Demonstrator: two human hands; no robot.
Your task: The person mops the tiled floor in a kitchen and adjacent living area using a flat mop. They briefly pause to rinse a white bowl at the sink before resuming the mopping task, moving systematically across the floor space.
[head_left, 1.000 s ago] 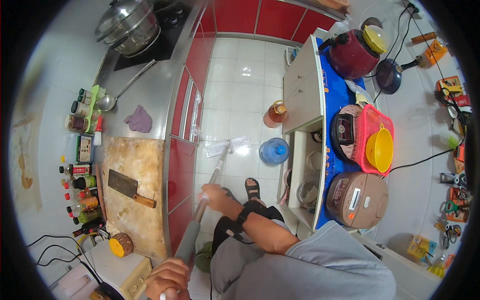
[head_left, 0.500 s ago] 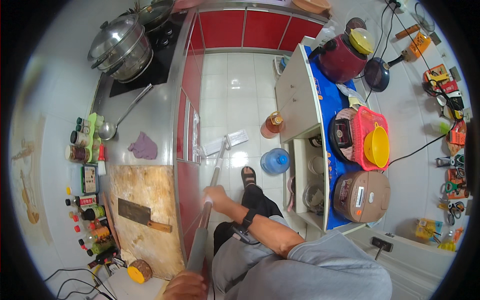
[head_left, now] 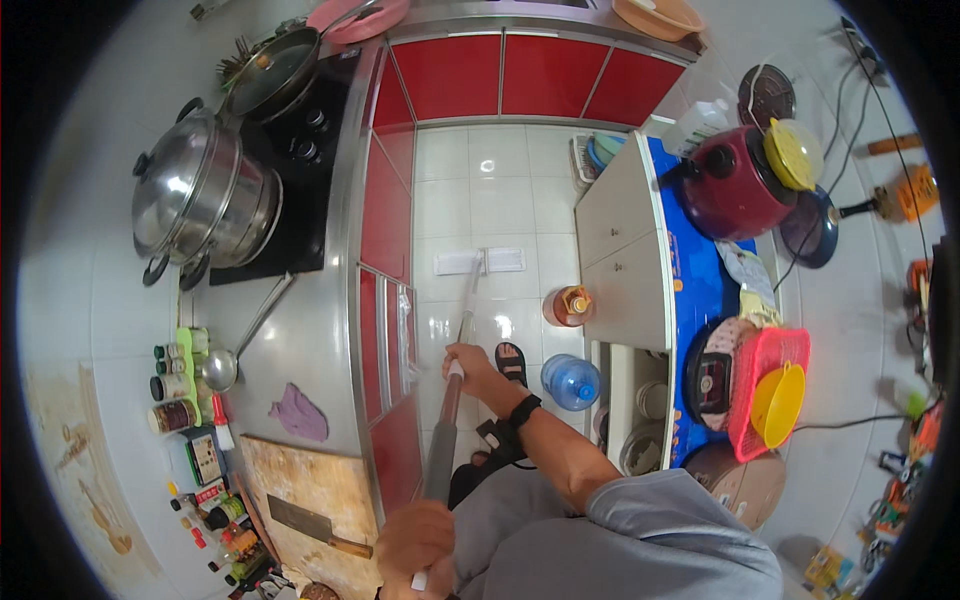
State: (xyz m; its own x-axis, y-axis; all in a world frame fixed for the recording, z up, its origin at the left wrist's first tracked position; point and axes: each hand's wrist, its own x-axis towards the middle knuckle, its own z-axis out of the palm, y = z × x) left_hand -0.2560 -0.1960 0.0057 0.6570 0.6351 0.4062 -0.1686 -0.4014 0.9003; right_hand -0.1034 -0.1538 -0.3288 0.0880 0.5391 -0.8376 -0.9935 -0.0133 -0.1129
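I stand in sandals on white floor tiles. My left hand (head_left: 416, 540) is closed round the lower end of a long mop (head_left: 440, 446) with a grey grip. My right hand (head_left: 470, 365) is closed on the pole farther up. The flat white mop head (head_left: 505, 259) lies on the tiles ahead of my feet, between red cabinets and a white cabinet. To its right stand a jug of reddish liquid (head_left: 568, 306) and, nearer me, a blue water bottle (head_left: 568, 382).
The left steel counter (head_left: 315, 335) holds pots, a ladle, a cloth and a board with a cleaver (head_left: 300, 520). Red cabinets (head_left: 545, 80) close the far end. The right white cabinet (head_left: 620, 285) bears appliances, a pink basket (head_left: 750, 350) and a yellow colander (head_left: 778, 400).
The mop head has moved forward along the floor, away from me, and now lies more level across the view. My hands and feet moved forward with it, and the view shifted.
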